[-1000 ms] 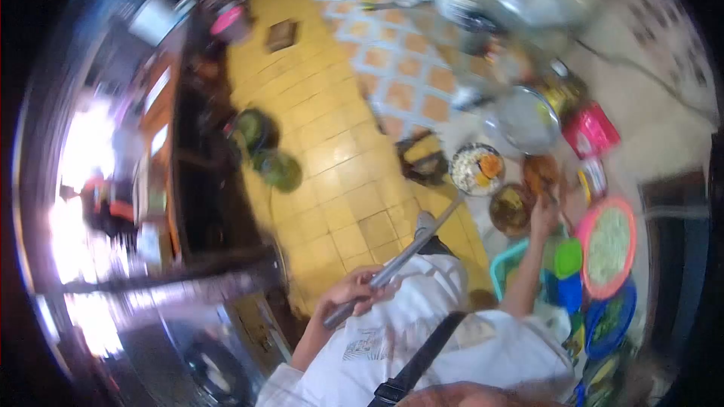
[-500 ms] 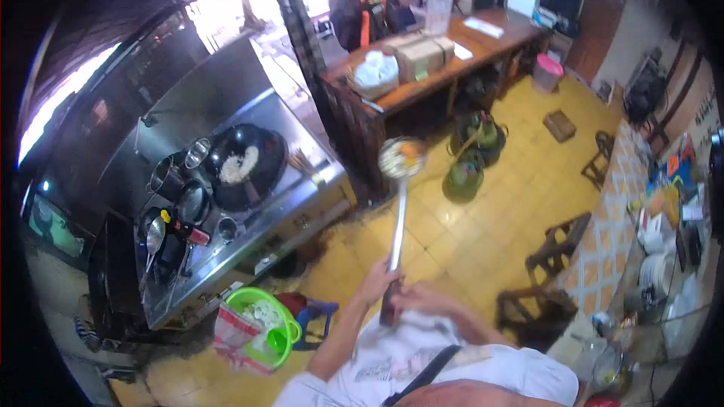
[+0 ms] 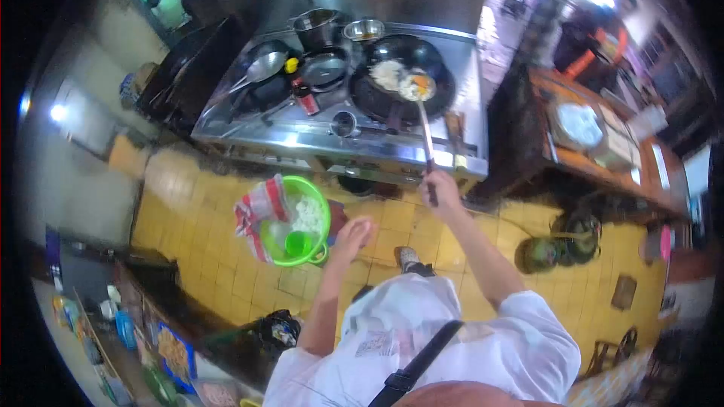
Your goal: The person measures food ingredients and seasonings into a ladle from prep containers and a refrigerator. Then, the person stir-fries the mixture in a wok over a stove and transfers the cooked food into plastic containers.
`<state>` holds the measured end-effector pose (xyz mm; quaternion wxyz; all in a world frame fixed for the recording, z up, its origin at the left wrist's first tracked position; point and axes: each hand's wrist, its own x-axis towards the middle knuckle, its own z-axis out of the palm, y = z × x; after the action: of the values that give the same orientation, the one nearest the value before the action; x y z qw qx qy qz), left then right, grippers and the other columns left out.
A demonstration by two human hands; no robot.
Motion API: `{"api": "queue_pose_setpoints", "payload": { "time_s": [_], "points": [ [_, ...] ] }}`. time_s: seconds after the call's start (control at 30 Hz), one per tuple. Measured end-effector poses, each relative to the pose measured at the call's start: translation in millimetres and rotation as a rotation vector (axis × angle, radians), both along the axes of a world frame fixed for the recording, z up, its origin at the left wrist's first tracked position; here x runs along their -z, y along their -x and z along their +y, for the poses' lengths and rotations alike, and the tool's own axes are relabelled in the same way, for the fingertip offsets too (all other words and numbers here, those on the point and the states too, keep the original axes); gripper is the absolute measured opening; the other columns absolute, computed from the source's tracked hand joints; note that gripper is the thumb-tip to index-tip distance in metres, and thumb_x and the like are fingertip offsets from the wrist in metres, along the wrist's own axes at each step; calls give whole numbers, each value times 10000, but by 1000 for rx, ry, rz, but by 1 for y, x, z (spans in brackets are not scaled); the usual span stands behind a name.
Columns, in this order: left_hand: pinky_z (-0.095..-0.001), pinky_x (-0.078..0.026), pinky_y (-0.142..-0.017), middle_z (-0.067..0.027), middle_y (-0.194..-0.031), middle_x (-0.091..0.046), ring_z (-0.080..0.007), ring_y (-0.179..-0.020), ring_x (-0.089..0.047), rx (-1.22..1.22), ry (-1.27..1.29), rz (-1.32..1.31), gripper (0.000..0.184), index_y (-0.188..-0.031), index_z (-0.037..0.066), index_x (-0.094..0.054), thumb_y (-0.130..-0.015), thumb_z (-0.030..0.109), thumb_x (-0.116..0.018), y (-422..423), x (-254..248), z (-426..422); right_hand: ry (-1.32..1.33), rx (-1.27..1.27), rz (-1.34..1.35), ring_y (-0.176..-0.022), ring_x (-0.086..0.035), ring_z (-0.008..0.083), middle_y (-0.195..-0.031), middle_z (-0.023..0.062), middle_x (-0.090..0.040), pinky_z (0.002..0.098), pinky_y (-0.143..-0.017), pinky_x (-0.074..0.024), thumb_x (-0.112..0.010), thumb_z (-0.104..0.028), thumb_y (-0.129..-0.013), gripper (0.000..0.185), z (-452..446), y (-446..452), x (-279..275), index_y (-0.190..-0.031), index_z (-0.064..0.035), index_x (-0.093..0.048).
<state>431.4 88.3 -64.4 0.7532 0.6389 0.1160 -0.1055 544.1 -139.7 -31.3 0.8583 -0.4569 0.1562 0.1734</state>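
My right hand (image 3: pixel 443 190) is closed around the dark handle of a long metal ladle (image 3: pixel 425 126). Its bowl, holding white and orange food (image 3: pixel 417 87), is over a black wok (image 3: pixel 366 98) on the stove, beside a pale, rice-like mass (image 3: pixel 387 74) inside the wok. My left hand (image 3: pixel 354 235) hangs in the air near a green basket (image 3: pixel 326 218), its fingers loosely bent and somewhat blurred, with nothing visible in them. In the basket are white contents, a green cup (image 3: pixel 298 243) and a red-and-white striped bag or cloth (image 3: pixel 260 209) over the rim.
On the steel stove (image 3: pixel 286 138) stand a red-labelled sauce bottle (image 3: pixel 304 96), a metal cup (image 3: pixel 344 123), a pot (image 3: pixel 315 29), a metal bowl (image 3: pixel 364 30) and a skimmer (image 3: pixel 264 68). Wooden-handled tools (image 3: pixel 454 132) lie right. A person (image 3: pixel 596 41) is behind the wooden counter (image 3: pixel 554 105).
My view has turned left to face the stove. The ladle has come over the wok in my right hand. My left hand has let go of the handle and moved left.
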Motion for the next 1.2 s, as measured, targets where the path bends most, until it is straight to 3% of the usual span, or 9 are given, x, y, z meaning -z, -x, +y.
{"api": "queue_pose_setpoints", "payload": {
  "time_s": [0.13,0.27,0.4,0.47,0.53,0.73,0.9,1.0,1.2],
  "points": [
    [-256,-472,-668,-42,-887,-644,-121,-789,-582,-148,-519,408,256,-1067,53,-582,-881,224,-539,89,96,93,43,-60,36,-447,-440,109,-590,17,-477,238,-363,-310,-540,-122,-801,105,28,-126,37,-745,-121,-451],
    [-247,-462,-627,-25,-851,-628,-105,-717,-562,-580,64,534,219,-1014,69,-600,-867,224,-551,210,137,102,-109,-172,27,-443,-339,74,-538,-25,-373,208,-389,-246,-607,-112,-788,220,43,-202,59,-661,-131,-428],
    [-249,-468,-644,-17,-904,-624,-99,-709,-556,-620,-21,557,266,-1050,53,-576,-862,240,-590,262,119,113,-297,-10,62,-734,-550,217,-905,114,-600,318,-608,-462,-560,-354,-865,364,95,-159,12,-1039,-35,-535],
    [-233,-458,-637,-23,-918,-620,-90,-710,-546,-729,31,426,317,-1091,36,-553,-858,245,-605,275,90,135,-603,-518,-193,-935,-540,225,-1117,145,-594,340,-803,-438,-467,-449,-889,532,86,-202,101,-1222,-35,-478],
    [-270,-467,-639,-27,-809,-594,-121,-741,-557,-1010,4,337,280,-999,11,-599,-847,245,-621,283,84,161,-157,109,-179,-757,-537,203,-1169,125,-562,306,-646,-466,-472,-420,-898,476,174,-132,90,-1202,-54,-500],
    [-246,-469,-657,-62,-934,-616,-115,-792,-570,-1090,-39,401,416,-1175,10,-514,-857,256,-620,340,73,245,319,-309,-457,-680,-509,104,-973,53,-573,212,-523,-388,-493,-258,-920,342,399,34,57,-1196,-57,-495],
    [-241,-459,-641,-57,-934,-614,-111,-782,-562,-1185,134,303,384,-1136,17,-534,-852,259,-623,347,72,332,363,-591,-701,-580,-476,66,-891,25,-570,180,-459,-364,-533,-133,-911,287,529,51,6,-1184,-52,-497],
    [-246,-453,-601,-38,-754,-584,-127,-673,-557,-1184,108,148,164,-967,27,-573,-832,116,-598,346,59,405,502,-682,-849,-591,-471,58,-771,-10,-504,185,-460,-372,-568,-125,-893,302,587,33,32,-1178,-53,-498],
    [-289,-472,-622,-80,-778,-627,-157,-674,-583,-1204,-150,64,220,-922,20,-587,-767,170,-628,338,108,619,655,-888,-802,-647,-539,89,-863,17,-562,209,-509,-417,-581,-179,-894,354,758,29,68,-1211,-42,-502]
  ]
}}
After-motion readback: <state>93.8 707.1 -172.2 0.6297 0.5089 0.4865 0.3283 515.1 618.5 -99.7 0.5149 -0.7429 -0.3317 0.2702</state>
